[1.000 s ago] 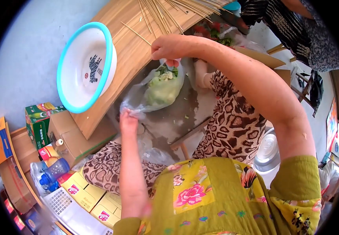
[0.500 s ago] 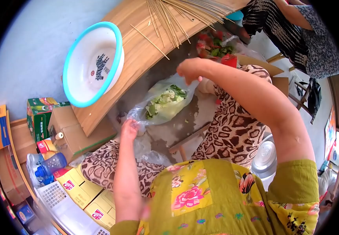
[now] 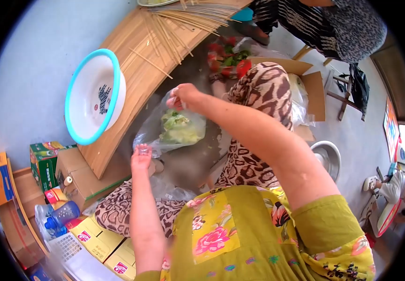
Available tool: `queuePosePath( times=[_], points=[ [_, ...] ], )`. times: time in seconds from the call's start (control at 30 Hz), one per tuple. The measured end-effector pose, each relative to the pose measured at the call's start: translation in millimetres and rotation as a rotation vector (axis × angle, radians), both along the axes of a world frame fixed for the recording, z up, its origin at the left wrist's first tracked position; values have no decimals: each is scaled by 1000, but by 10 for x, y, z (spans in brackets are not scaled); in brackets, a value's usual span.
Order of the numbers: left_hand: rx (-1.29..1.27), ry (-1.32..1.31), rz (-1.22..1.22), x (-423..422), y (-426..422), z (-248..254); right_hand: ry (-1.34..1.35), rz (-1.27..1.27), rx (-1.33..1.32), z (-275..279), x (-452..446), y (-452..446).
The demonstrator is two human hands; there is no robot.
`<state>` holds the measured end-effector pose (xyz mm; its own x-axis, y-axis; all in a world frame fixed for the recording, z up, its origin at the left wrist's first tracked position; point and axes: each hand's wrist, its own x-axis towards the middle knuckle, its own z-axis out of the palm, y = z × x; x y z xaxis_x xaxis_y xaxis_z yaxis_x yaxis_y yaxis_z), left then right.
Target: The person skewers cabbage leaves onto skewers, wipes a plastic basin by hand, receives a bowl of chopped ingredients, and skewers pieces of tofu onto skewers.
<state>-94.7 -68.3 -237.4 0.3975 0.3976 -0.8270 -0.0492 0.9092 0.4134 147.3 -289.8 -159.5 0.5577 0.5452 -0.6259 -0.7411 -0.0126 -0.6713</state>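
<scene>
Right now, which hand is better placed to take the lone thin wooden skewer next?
Likely the right hand: it's nearer the skewer, though both hold the clear plastic bag; the left hand is farther off.

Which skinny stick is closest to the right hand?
The single stick nearest the blue-rimmed basin, one end towards the right hand. It lies alone; the other sticks fan out together, farther off.

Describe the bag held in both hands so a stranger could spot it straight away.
Start at the wooden table beside the wall. Just off its edge, stretched between the left hand and the right hand, is a clear plastic bag. Its pale green leafy vegetables set it apart from the red-and-green heap beyond.
</scene>
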Motion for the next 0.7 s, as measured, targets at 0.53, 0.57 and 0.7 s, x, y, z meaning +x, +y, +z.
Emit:
queuePosePath(
  times=[0.53, 0.57, 0.7],
  points=[
    [252, 205, -130, -12, 158, 118, 34, -175, 85, 330, 253, 57],
    [213, 225, -166, -101, 405, -100, -160, -120, -243, 320, 274, 67],
    [293, 327, -320, -104, 248, 90, -389, -165, -594, 288, 167, -93]
  ],
)
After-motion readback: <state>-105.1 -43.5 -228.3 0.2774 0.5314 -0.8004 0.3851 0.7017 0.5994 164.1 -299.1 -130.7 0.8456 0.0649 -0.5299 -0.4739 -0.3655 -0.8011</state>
